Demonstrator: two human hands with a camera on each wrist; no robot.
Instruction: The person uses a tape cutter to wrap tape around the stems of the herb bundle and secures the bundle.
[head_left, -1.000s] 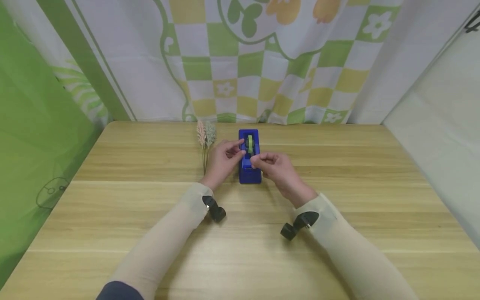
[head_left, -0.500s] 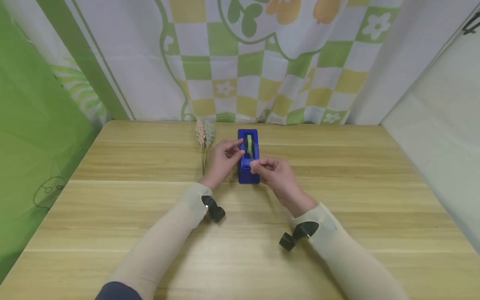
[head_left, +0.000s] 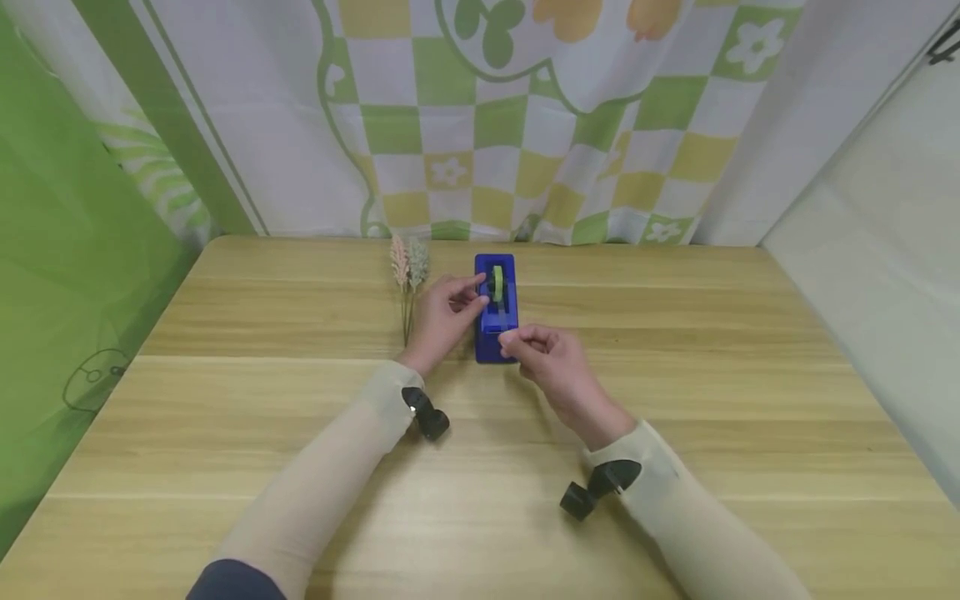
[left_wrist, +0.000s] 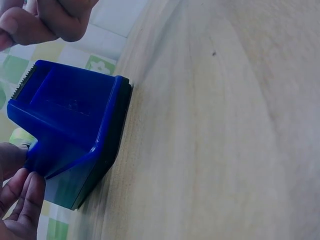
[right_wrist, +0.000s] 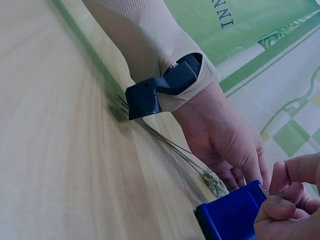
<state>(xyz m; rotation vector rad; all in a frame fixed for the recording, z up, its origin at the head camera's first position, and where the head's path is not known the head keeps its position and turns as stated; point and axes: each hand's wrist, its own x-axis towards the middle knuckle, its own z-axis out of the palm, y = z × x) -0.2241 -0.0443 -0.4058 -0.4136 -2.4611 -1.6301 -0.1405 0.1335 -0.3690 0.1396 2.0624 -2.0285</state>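
Note:
A blue tape dispenser (head_left: 489,349) stands on the wooden table, with a yellow-green tape roll (head_left: 497,283) inside it. My left hand (head_left: 441,315) holds the dispenser's left side, its thumb and fingers against the blue wall in the left wrist view. A clear tape strip (head_left: 503,315) runs from the roll toward the front, over the toothed cutter (left_wrist: 22,82). My right hand (head_left: 557,367) pinches the strip's end between thumb and index finger, just in front of the cutter. In the right wrist view, the right fingers (right_wrist: 280,215) partly cover the dispenser.
Pink and grey-green artificial flower stems (head_left: 408,287) lie left of the dispenser, beside the left hand. A checked curtain (head_left: 502,167) hangs behind the table (head_left: 720,400). Both sleeves carry black wrist cameras (head_left: 431,417).
My right hand has drawn back toward the front of the dispenser, and more of the clear tape shows behind it. The left hand has stayed at the dispenser's left side.

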